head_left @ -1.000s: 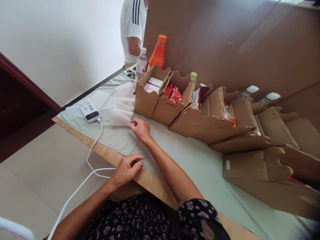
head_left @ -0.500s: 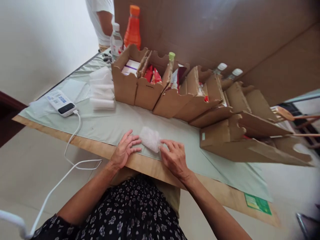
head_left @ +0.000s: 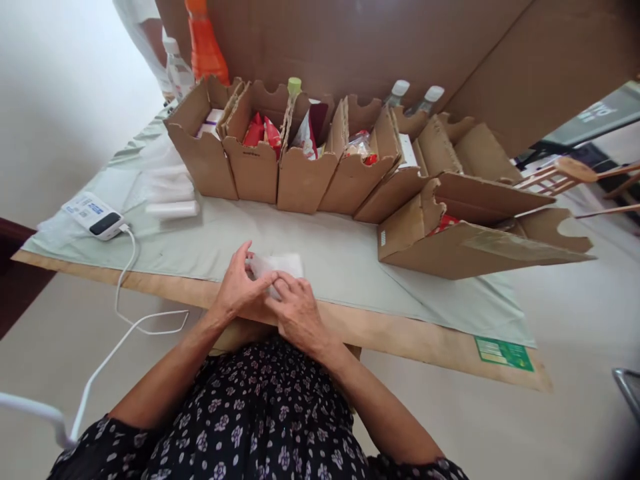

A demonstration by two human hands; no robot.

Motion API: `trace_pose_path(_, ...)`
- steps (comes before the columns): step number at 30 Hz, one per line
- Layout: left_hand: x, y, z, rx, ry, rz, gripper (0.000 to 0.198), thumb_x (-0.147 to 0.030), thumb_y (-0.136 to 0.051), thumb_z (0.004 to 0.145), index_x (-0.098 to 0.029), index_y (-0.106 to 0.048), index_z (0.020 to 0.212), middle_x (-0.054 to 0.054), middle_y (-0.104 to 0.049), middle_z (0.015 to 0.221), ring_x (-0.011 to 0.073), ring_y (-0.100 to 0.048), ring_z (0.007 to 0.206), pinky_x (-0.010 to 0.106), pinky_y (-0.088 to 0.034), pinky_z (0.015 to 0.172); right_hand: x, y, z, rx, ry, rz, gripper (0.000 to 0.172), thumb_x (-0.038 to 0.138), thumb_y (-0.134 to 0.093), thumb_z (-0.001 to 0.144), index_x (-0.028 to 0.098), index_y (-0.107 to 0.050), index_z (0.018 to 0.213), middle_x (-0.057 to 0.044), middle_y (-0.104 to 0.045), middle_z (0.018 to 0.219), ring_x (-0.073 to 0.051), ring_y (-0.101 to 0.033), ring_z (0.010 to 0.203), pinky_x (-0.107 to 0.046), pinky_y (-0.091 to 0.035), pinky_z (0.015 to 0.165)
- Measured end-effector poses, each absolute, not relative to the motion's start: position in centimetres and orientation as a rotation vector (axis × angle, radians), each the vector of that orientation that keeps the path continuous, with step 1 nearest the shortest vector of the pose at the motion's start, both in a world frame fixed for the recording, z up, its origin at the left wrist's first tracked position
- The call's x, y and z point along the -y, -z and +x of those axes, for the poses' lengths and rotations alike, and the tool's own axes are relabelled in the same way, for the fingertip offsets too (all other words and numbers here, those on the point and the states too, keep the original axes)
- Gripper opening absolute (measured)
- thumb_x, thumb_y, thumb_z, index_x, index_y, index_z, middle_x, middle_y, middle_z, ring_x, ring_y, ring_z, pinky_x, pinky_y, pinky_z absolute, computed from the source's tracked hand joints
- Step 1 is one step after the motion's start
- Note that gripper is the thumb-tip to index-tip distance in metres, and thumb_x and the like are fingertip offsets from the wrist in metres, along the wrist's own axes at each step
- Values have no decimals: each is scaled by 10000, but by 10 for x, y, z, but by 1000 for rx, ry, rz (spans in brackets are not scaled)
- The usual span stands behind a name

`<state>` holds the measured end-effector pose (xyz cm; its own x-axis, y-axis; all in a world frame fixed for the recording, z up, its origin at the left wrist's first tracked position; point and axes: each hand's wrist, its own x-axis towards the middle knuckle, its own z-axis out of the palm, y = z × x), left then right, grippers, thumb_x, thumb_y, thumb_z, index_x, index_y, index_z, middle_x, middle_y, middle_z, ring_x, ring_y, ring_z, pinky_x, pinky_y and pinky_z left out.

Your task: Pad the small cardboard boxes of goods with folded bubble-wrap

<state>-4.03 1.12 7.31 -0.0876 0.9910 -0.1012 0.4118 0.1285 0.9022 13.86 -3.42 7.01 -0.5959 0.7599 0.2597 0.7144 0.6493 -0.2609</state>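
Observation:
A whitish, see-through plastic packet lies at the table's front edge between my hands. My left hand grips its left end, the fingers behind it and the thumb stretched across the near side. Curled fingers of my right hand pinch the packet's near edge, close to the left thumb. Part of the packet is hidden by both hands, and its contents cannot be made out. To the left, a stack of similar translucent plastic packets rests on the cloth.
Cardboard bins holding packaged goods line the back, and another bin juts out at right. An orange bottle and a clear bottle stand at back left. A white device trails a white cable.
My view has shifted right. Both hands have come together on the packet: the left, open beside it before, now grips it, and the right has moved left along its near edge.

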Motion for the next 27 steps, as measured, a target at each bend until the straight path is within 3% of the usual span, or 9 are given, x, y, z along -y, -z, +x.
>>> trace_pose_path(4,0,-66,-54,-1670,-924,1358,773,-275,-620,732,-103,-474,1471,105,-667,1120,177,-598,806,350,-533,813,34,-66,154,2363,-411,-1148,393,87,-484,958,235,-687,1260,-92,-678,1380,-216,-605,1249,-392,-464,1013)
trace_pose_path(7,5,-64,-60,-1602,-966,1309,747,-191,-564,710,-119,-506,1451,36,-669,937,149,-570,740,279,-505,724,26,-60,160,2160,-340,-1426,291,280,-547,1004,189,-684,1245,-131,-712,1301,-258,-647,1168,-409,-484,965)
trace_pose_path(9,5,-65,-60,-1534,-988,1233,745,-173,-552,696,-126,-525,1439,14,-668,882,130,-555,694,238,-473,646,22,-56,155,2165,-276,-1549,364,410,-636,962,178,-680,1238,-149,-709,1294,-296,-645,1126,-434,-484,928)
trace_pose_path(11,3,-66,-60,-1471,-994,1146,739,-173,-545,683,-122,-549,1420,0,-672,846,108,-522,629,210,-425,570,18,-53,149,2155,-249,-1617,295,390,-663,934,181,-709,1138,-153,-719,1273,-307,-640,1093,-442,-475,909)
trace_pose_path(13,-1,-70,-60,-1443,-1015,1087,733,-173,-542,663,-119,-577,1393,-13,-669,814,89,-473,570,194,-370,513,14,-54,150,2016,-333,-1630,164,299,-610,936,196,-729,981,-130,-756,1181,-281,-657,1042,-425,-476,904)
trace_pose_path(17,-22,-87,-57,-1401,-1121,1114,681,-164,-546,665,-119,-622,1341,-20,-659,776,82,-440,545,193,-336,484,0,-64,182,1371,-687,-1532,206,365,-592,880,205,-716,841,-50,-752,855,-203,-657,805,-344,-505,775)
trace_pose_path(23,-80,-91,-51,-1428,-1113,1398,691,-93,-504,732,-146,-577,1417,26,-696,869,123,-532,617,252,-487,626,-27,-60,249,1005,-656,-1621,281,464,-672,712,189,-662,765,-14,-632,703,-167,-558,678,-346,-494,697)
trace_pose_path(25,-90,-79,-60,-1602,-1030,1539,693,-81,-517,742,-142,-568,1431,89,-721,1039,191,-642,814,353,-557,831,-24,-54,269,1052,-561,-1723,323,456,-678,683,182,-688,853,-65,-691,831,-221,-621,803,-418,-526,786)
trace_pose_path(27,-89,-69,-71,-1750,-1028,1689,668,-111,-545,775,-150,-557,1442,144,-684,1267,283,-645,1128,475,-496,1066,-13,-56,284,1116,-315,-1802,370,430,-665,719,181,-701,989,-134,-716,1081,-295,-645,1048,-522,-502,954)
